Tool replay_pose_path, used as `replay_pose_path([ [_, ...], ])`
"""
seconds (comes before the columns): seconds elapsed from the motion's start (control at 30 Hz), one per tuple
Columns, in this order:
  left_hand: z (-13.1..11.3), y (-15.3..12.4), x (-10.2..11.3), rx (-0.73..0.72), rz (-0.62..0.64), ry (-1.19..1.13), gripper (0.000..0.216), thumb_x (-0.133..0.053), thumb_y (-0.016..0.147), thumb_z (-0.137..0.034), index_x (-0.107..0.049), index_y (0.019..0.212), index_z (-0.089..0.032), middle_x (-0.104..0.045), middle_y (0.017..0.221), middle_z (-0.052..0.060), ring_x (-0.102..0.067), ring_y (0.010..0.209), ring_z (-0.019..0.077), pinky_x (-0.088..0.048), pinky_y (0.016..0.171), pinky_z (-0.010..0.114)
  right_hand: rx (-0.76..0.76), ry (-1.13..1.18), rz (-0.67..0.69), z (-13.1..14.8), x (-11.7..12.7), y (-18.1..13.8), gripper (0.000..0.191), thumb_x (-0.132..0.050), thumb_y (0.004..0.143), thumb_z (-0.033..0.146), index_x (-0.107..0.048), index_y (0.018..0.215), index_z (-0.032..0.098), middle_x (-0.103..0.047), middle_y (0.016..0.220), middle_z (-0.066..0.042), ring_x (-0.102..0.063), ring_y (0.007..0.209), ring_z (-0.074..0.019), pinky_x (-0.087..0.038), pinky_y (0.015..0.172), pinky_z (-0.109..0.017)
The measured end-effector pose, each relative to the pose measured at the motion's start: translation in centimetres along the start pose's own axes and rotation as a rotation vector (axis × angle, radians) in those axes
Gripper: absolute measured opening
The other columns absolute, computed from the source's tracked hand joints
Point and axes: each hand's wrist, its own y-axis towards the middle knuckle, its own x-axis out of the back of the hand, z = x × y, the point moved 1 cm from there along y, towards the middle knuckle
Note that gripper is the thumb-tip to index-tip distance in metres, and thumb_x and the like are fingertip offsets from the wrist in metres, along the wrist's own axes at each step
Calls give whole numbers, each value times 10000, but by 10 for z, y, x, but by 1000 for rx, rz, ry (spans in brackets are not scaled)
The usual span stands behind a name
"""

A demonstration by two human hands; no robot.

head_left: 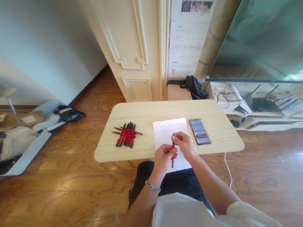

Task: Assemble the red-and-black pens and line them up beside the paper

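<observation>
Both of my hands are on a slim red and black pen (172,161) above a white sheet of paper (163,129). My left hand (162,157) is closed around its red barrel, and the lower end sticks out below the fingers. Higher up, the fingertips of my right hand (185,145) pinch the black upper end. My fingers hide part of the pen. A loose, criss-crossed pile of similar red and black pens (128,136) lies on the table to the left of the paper.
A phone (199,130) with a blurred screen lies right of the paper on the small pale wooden table (138,111). Behind stand a black bag (195,86) and a white console (269,126) with a router. A white cable (227,168) hangs at the right.
</observation>
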Motion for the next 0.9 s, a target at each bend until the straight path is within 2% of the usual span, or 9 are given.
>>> replay_pose_path([
  [0.07, 1, -1, 0, 30, 37, -26, 327, -737, 705, -393, -651, 857, -117, -674, 684, 56, -620, 570, 141, -502, 585, 272, -4, -2, -2, 0, 0, -1, 263, -702, 735, 421, -655, 843, 186, -600, 669, 6, -519, 613, -120, -392, 557, -247],
  [0.2, 0, -1, 1, 55, 97, -56, 367, -708, 733, -419, -654, 929, -114, -697, 802, 94, -641, 620, 153, -519, 633, 301, -46, 51, 100, 3, 1, 0, 352, -570, 829, 479, -660, 1013, 193, -666, 864, -59, -583, 758, -164, -441, 622, -276],
  [0.27, 1, -1, 1, 33, 70, -41, 360, -722, 716, -415, -650, 902, -115, -693, 762, 81, -635, 604, 150, -511, 612, 287, -36, 34, 111, 3, 1, 1, 332, -605, 807, 468, -672, 950, 176, -667, 827, -60, -582, 741, -162, -443, 638, -282],
  [0.4, 1, 0, 0, 16, 19, -7, 347, -754, 679, -404, -648, 844, -118, -660, 636, 42, -615, 552, 142, -481, 547, 253, -4, -31, 20, 2, 0, 1, 272, -737, 701, 414, -640, 769, 170, -596, 651, 5, -513, 603, -116, -402, 571, -249],
  [0.57, -1, -1, 0, 55, 80, -53, 370, -704, 731, -434, -654, 910, -114, -699, 798, 96, -647, 616, 156, -522, 625, 297, -57, 36, 133, 3, 0, -2, 345, -569, 827, 485, -664, 968, 184, -661, 827, -51, -581, 713, -155, -447, 618, -277],
  [0.77, 7, 2, 0, 43, 32, -40, 352, -735, 699, -409, -642, 875, -119, -689, 740, 74, -634, 577, 143, -510, 581, 268, -31, -60, 82, 3, 2, -1, 291, -673, 749, 448, -673, 819, 165, -662, 725, -42, -573, 669, -152, -438, 622, -278],
  [0.9, 5, 1, 2, 55, 85, -60, 353, -707, 733, -414, -648, 908, -113, -693, 786, 94, -642, 608, 151, -523, 618, 292, -51, -13, 115, 3, 1, -1, 346, -606, 792, 486, -684, 932, 179, -673, 786, -51, -589, 685, -157, -445, 617, -282],
])
